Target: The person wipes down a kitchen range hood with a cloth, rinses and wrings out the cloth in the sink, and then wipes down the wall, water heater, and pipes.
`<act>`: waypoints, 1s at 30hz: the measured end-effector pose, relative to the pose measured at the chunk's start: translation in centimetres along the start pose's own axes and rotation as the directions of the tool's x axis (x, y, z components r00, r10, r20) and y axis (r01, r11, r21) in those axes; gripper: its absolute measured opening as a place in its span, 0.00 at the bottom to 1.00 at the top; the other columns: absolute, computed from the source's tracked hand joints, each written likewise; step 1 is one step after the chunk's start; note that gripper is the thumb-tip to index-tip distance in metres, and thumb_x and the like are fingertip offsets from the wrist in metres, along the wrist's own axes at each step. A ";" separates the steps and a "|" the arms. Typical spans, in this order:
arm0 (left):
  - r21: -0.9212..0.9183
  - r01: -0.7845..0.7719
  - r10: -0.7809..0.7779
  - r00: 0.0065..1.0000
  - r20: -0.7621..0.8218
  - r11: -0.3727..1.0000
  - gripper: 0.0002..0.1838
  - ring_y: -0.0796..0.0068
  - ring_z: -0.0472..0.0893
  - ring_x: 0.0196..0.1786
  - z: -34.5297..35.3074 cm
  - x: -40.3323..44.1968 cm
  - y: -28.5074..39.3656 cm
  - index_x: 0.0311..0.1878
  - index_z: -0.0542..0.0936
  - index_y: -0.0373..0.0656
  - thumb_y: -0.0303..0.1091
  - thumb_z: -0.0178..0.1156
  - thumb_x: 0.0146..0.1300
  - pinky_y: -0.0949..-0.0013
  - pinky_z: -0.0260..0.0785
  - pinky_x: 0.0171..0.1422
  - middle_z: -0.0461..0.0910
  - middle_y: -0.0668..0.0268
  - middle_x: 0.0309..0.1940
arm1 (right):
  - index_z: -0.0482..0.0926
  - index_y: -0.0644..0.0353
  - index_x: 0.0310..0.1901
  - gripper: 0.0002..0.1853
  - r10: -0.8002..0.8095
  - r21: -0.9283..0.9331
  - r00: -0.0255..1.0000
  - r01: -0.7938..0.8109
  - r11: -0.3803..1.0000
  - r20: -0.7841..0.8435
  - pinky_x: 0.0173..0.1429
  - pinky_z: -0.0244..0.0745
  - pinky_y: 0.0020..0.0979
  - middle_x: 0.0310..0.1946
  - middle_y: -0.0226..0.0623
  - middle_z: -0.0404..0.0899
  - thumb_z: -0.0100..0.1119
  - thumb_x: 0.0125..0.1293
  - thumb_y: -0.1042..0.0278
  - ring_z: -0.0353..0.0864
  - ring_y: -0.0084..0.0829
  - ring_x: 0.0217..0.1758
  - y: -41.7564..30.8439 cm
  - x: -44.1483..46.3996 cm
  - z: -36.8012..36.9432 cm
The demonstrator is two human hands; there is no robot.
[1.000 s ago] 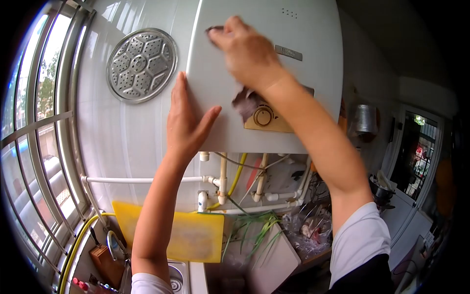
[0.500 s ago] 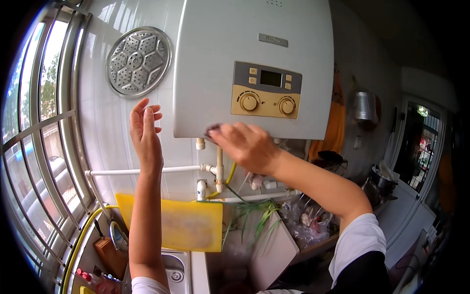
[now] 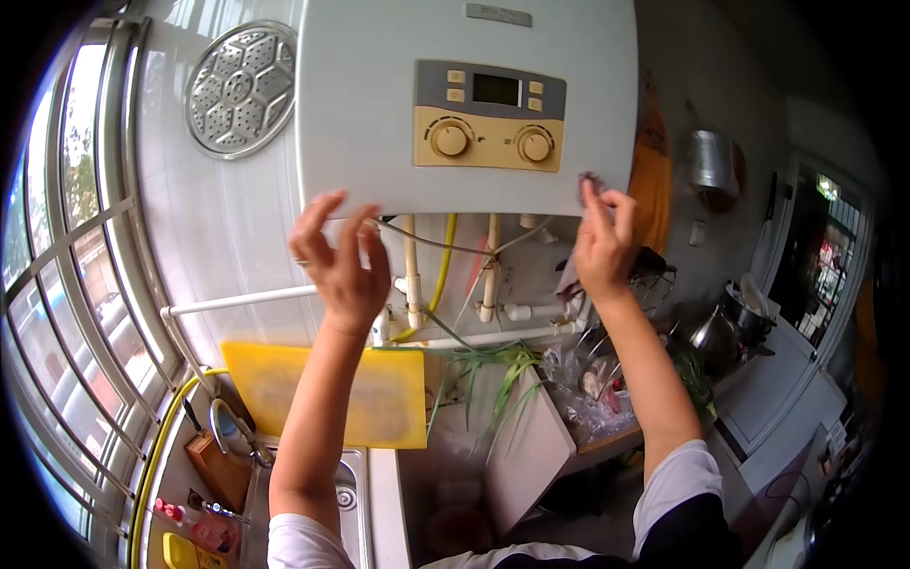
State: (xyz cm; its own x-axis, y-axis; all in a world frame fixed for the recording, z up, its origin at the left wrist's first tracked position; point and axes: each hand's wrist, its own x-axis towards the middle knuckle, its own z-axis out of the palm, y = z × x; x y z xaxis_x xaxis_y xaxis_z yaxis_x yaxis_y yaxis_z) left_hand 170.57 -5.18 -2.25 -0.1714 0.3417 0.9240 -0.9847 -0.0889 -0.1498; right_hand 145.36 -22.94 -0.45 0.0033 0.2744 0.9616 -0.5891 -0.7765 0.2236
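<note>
Head view: the right hand (image 3: 607, 251) has its grip closed on a dark cloth (image 3: 569, 282), bunched seemingly to meet the white wall unit (image 3: 360, 114) near its lower right corner; the left hand (image 3: 343, 270), loosely spread and empty, is by the lower left, perhaps for balance.

Kitchen: sink (image 3: 362, 507), knife block (image 3: 217, 471), dim shapes likely pots (image 3: 747, 319)
</note>
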 end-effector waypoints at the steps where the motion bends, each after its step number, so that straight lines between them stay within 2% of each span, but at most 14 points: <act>1: -0.020 -0.079 0.080 0.995 0.054 0.997 0.12 0.57 0.70 0.62 0.4 -0.1 1.0 0.43 0.83 0.46 0.24 0.59 0.56 0.56 0.57 0.66 0.73 0.58 0.56 | 0.83 0.57 0.55 0.22 -0.025 0.007 0.999 0.024 1.000 0.035 0.45 0.78 0.37 0.43 0.38 0.73 0.60 0.58 0.80 0.79 0.39 0.44 -0.4 -0.1 0.0; 3: -0.041 -0.227 0.231 0.959 0.166 0.973 0.13 0.59 0.72 0.61 1.1 0.3 3.0 0.41 0.84 0.50 0.24 0.61 0.52 0.57 0.58 0.64 0.74 0.62 0.56 | 0.83 0.56 0.54 0.21 -0.210 0.010 0.977 0.209 0.978 0.033 0.43 0.78 0.36 0.42 0.37 0.73 0.60 0.57 0.80 0.79 0.40 0.42 -0.1 0.4 0.1; 5: -0.074 -0.289 0.297 0.940 0.165 0.955 0.16 0.61 0.73 0.61 2.1 0.9 3.9 0.41 0.84 0.53 0.24 0.61 0.48 0.59 0.58 0.63 0.75 0.66 0.56 | 0.84 0.55 0.53 0.20 -0.215 0.046 0.976 0.214 0.976 0.028 0.43 0.78 0.36 0.41 0.37 0.73 0.59 0.58 0.79 0.79 0.41 0.41 1.7 1.1 -0.2; 6: -0.093 -0.310 0.323 0.929 0.182 0.946 0.17 0.62 0.73 0.61 2.5 1.2 4.2 0.41 0.84 0.53 0.25 0.61 0.47 0.59 0.59 0.63 0.75 0.67 0.56 | 0.84 0.55 0.53 0.20 -0.209 0.030 0.978 0.208 0.978 0.027 0.43 0.78 0.36 0.41 0.37 0.73 0.59 0.58 0.79 0.79 0.41 0.41 2.7 1.9 0.0; 8: -0.130 -0.332 0.352 0.915 0.197 0.934 0.17 0.63 0.73 0.62 3.5 2.2 4.9 0.41 0.84 0.54 0.26 0.62 0.45 0.59 0.59 0.61 0.75 0.68 0.56 | 0.85 0.53 0.52 0.19 -0.013 0.016 0.998 0.014 1.000 -0.062 0.45 0.77 0.37 0.40 0.37 0.74 0.59 0.59 0.79 0.78 0.41 0.41 4.4 3.9 0.6; 12: -0.203 -0.445 0.482 0.853 0.199 0.872 0.18 0.66 0.73 0.61 5.8 4.0 7.5 0.42 0.83 0.52 0.27 0.62 0.44 0.59 0.62 0.61 0.76 0.69 0.55 | 0.85 0.51 0.52 0.19 -0.034 0.045 0.986 0.041 0.998 -0.165 0.48 0.75 0.37 0.41 0.37 0.75 0.59 0.59 0.79 0.76 0.41 0.43 5.8 8.1 2.0; 14: -0.221 -0.484 0.527 0.819 0.226 0.847 0.18 0.66 0.73 0.60 6.8 4.9 9.3 0.42 0.83 0.52 0.27 0.62 0.44 0.59 0.62 0.61 0.76 0.69 0.55 | 0.85 0.51 0.52 0.20 0.018 0.152 0.982 0.011 0.988 -0.189 0.52 0.72 0.37 0.42 0.36 0.76 0.59 0.57 0.79 0.75 0.40 0.46 5.4 8.5 2.4; 17: -0.208 -0.529 0.567 0.790 0.233 0.822 0.19 0.66 0.73 0.60 8.1 5.9 11.4 0.43 0.83 0.53 0.28 0.61 0.44 0.60 0.63 0.61 0.75 0.69 0.55 | 0.86 0.45 0.52 0.22 -0.193 0.109 0.976 0.204 0.973 -0.105 0.55 0.71 0.36 0.44 0.29 0.77 0.58 0.56 0.77 0.74 0.36 0.47 4.3 6.9 2.0; 19: -0.182 -0.481 0.505 0.854 0.125 0.858 0.19 0.65 0.73 0.60 9.0 6.5 12.2 0.43 0.83 0.54 0.28 0.61 0.45 0.62 0.63 0.60 0.75 0.70 0.55 | 0.86 0.44 0.52 0.22 -0.248 0.121 0.963 0.260 0.958 -0.104 0.56 0.70 0.37 0.44 0.29 0.77 0.57 0.57 0.76 0.74 0.35 0.48 4.9 7.7 2.1; 23: -0.166 -0.504 0.516 0.855 0.044 0.848 0.21 0.64 0.72 0.61 11.4 7.3 13.7 0.47 0.83 0.50 0.26 0.60 0.46 0.61 0.64 0.61 0.75 0.68 0.56 | 0.85 0.41 0.52 0.22 -0.321 0.080 0.945 0.326 0.942 -0.071 0.58 0.69 0.38 0.47 0.27 0.75 0.57 0.58 0.75 0.73 0.33 0.51 6.6 11.6 2.9; 25: -0.151 -0.529 0.543 0.837 0.068 0.835 0.24 0.62 0.72 0.61 12.2 7.9 15.1 0.51 0.82 0.47 0.25 0.61 0.46 0.60 0.64 0.63 0.74 0.67 0.56 | 0.87 0.41 0.50 0.20 -0.272 0.107 0.954 0.286 0.952 -0.129 0.58 0.70 0.39 0.47 0.30 0.75 0.59 0.58 0.75 0.73 0.35 0.51 7.8 14.2 4.3; 27: -0.146 -0.472 0.488 0.866 0.106 0.869 0.27 0.60 0.70 0.63 13.3 8.4 16.4 0.55 0.80 0.45 0.25 0.61 0.46 0.58 0.63 0.66 0.73 0.64 0.57 | 0.88 0.42 0.47 0.17 -0.062 0.160 0.926 0.130 0.978 -0.371 0.55 0.70 0.40 0.47 0.33 0.74 0.62 0.59 0.74 0.73 0.38 0.50 8.3 15.8 5.0; 28: -0.137 -0.455 0.472 0.870 0.141 0.880 0.30 0.58 0.69 0.64 13.7 8.5 16.7 0.60 0.76 0.42 0.25 0.62 0.48 0.57 0.63 0.67 0.71 0.61 0.59 | 0.89 0.45 0.44 0.14 -0.007 0.144 0.910 0.073 0.987 -0.414 0.54 0.70 0.40 0.46 0.36 0.74 0.64 0.58 0.74 0.73 0.40 0.49 8.4 16.3 5.2; 30: -0.114 -0.431 0.445 0.878 0.174 0.895 0.30 0.56 0.68 0.64 14.6 8.4 17.1 0.61 0.75 0.41 0.25 0.62 0.49 0.56 0.63 0.67 0.70 0.60 0.59 | 0.89 0.45 0.44 0.14 0.079 0.193 0.892 0.010 0.981 -0.444 0.54 0.71 0.40 0.45 0.35 0.74 0.64 0.58 0.74 0.73 0.40 0.49 8.7 16.8 5.6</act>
State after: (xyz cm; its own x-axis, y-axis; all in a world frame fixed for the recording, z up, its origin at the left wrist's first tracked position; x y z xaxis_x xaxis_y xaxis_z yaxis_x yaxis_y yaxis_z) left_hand 152.73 -17.48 8.08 -0.5836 0.0978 0.8062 -0.8110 -0.1204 -0.5725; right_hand 144.85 -28.23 18.55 -0.4025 0.4358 0.8050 -0.4218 -0.8688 0.2594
